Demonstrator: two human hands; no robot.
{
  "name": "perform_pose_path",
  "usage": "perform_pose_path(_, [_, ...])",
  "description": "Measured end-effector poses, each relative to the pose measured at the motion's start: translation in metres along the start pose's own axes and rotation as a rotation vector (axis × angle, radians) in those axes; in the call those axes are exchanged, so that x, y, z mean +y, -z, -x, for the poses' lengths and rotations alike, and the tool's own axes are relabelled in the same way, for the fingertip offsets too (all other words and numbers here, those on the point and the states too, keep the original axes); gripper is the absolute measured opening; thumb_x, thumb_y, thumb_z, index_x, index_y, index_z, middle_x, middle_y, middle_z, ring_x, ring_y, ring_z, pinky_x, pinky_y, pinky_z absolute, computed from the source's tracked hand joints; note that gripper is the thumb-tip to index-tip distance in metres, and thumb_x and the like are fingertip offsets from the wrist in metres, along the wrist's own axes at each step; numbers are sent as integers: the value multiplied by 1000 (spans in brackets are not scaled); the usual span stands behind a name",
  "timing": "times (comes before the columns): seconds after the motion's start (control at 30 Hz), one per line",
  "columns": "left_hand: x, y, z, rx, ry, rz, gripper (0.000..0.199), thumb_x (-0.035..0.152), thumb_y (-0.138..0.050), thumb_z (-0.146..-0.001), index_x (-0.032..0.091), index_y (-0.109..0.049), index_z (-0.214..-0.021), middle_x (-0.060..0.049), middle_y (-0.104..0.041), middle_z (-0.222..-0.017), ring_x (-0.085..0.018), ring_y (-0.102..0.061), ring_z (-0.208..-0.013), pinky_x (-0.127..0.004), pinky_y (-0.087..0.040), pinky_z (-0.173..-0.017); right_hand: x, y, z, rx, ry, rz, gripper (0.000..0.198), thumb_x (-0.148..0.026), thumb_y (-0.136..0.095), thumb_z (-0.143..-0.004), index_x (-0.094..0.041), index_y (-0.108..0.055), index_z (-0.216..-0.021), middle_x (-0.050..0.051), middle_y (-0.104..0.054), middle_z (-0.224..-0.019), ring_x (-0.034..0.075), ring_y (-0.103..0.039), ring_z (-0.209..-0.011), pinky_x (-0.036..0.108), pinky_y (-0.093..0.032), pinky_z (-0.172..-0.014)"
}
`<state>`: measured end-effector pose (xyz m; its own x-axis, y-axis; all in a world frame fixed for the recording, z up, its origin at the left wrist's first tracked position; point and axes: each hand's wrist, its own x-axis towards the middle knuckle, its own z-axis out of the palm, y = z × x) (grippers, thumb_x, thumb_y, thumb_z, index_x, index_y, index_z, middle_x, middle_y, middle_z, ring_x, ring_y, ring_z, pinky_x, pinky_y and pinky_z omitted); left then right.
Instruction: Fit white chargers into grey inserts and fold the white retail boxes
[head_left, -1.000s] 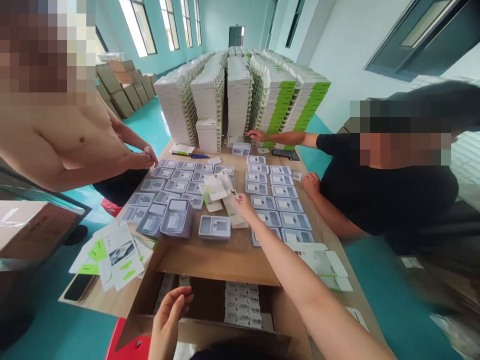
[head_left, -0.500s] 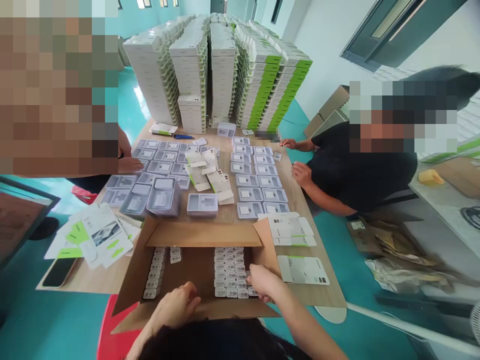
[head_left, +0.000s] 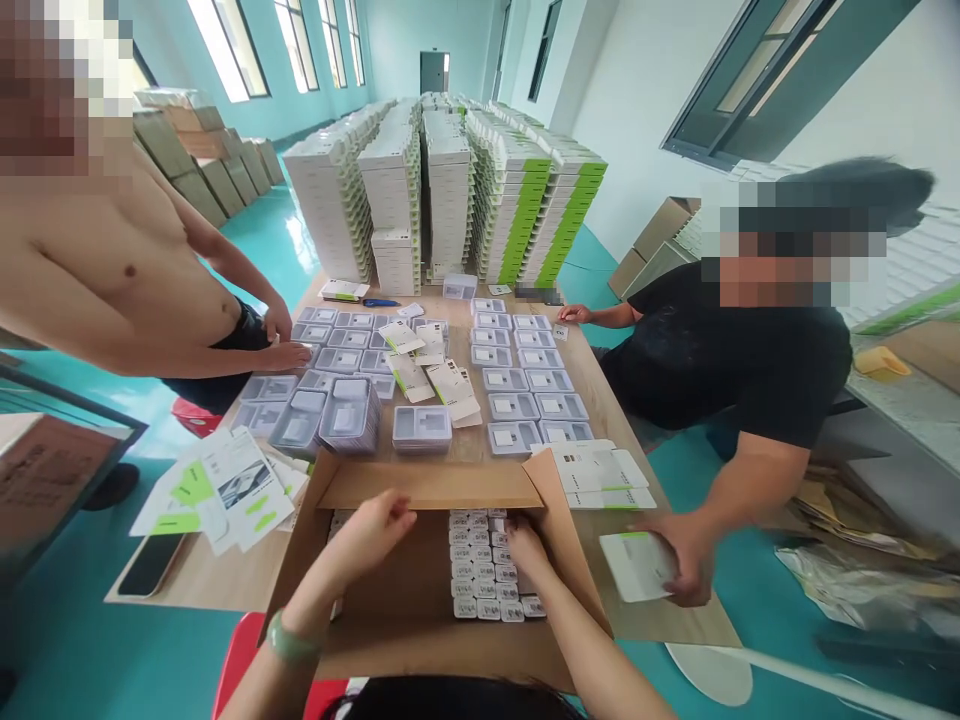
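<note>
In front of me stands an open cardboard box (head_left: 431,487), its flaps spread. Rows of small white printed packs (head_left: 474,568) line its right side, and another few show at the left behind my arm. My right hand (head_left: 529,555) reaches down inside, fingers bent against the far end of the right-hand rows; whatever they grip is hidden. Above the box's left half hovers my left hand (head_left: 379,530), fingers curled in toward the thumb, with nothing visible in them. A pale green bangle (head_left: 292,637) circles my left wrist.
Clear plastic trays (head_left: 514,380) cover the table beyond the box, with folded white cartons (head_left: 442,385) among them. A co-worker's hand (head_left: 682,560) holds a white carton (head_left: 634,567) at right. Another person's hand (head_left: 289,357) touches trays at left. Tall carton stacks (head_left: 517,190) rise behind.
My left hand has risen and moved away from me over the box. My right hand has shifted forward along the packs. The right-hand co-worker has reached over and taken hold of a white carton.
</note>
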<state>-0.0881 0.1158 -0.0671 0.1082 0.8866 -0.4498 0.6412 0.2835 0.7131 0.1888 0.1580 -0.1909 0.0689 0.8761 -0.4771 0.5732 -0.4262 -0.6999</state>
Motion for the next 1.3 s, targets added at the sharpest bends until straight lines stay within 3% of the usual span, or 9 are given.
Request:
perform_pose_path(0.1, [-1,26,-56,138,-30,-43,39,30,-60,-92,12,-64,-126,-15,-75,-121,-28,-71,-109,-39,-53,-96,1,-1,1,14,-75,51,29,-34,-66,-99,-21,-65,-124,8,-66,-127,23,-67,-109,42,-58,-91])
perform_pose_path(0.17, [0,36,-100,183,-15,-117,44,31,-68,-91,16,-60,-132,-14,-66,-136,-28,-66,-118,-51,-50,-103,-1,-4,2,29,-102,76,30,-34,-66,-99,-19,-64,-124,8,-67,-125,24,-68,-108,44,-58,-92])
perform_pose_path(0.3, [1,39,-170,247,-12,-258,51,35,-69,-92,21,-55,-139,-13,-50,-153,-35,-51,-136,-62,-43,-111,-9,-7,6,68,-115,111,27,-33,-66,-98,-17,-66,-120,8,-71,-121,23,-70,-108,45,-56,-96])
perform_pose_path(0.4, [-4,38,-196,260,-23,-337,53,34,-69,-92,21,-53,-141,-13,-46,-156,-36,-48,-138,-63,-42,-112,-16,-1,14,102,-102,126,26,-24,-65,-95,-14,-66,-120,12,-75,-117,26,-73,-108,41,-54,-94])
perform_pose_path(0.53, [-19,42,-203,243,-54,-417,49,34,-69,-93,21,-56,-138,-13,-51,-151,-34,-53,-134,-60,-46,-109,-25,15,37,127,-18,104,33,-23,-61,-87,-17,-62,-120,19,-71,-128,32,-71,-116,36,-52,-92])
perform_pose_path(0.73, [-29,46,-194,224,-88,-501,47,35,-68,-93,20,-57,-136,-12,-56,-145,-32,-58,-128,-58,-50,-105,-38,35,66,152,127,-50,43,-50,-40,-92,-24,-60,-121,12,-71,-128,28,-67,-119,37,-53,-96])
perform_pose_path(0.93, [-20,51,-200,178,-59,-520,40,35,-68,-93,19,-61,-129,-11,-62,-136,-28,-64,-117,-52,-55,-98,-51,42,74,123,89,-270,56,-67,-54,-80,-24,-57,-116,12,-74,-106,30,-72,-97,39,-56,-87])
perform_pose_path(1.17, [-14,55,-189,198,-82,-435,40,36,-68,-93,19,-61,-128,-11,-63,-135,-28,-64,-116,-52,-55,-97,-44,44,83,37,46,-405,58,-74,-52,-85,-28,-59,-120,9,-74,-114,29,-73,-102,38,-56,-92])
perform_pose_path(1.3, [-7,59,-180,257,-80,-321,43,36,-69,-92,19,-60,-131,-11,-60,-139,-30,-60,-123,-55,-52,-102,-52,44,81,75,87,-478,60,-69,-65,-79,-26,-59,-120,9,-74,-111,29,-72,-104,37,-57,-92])
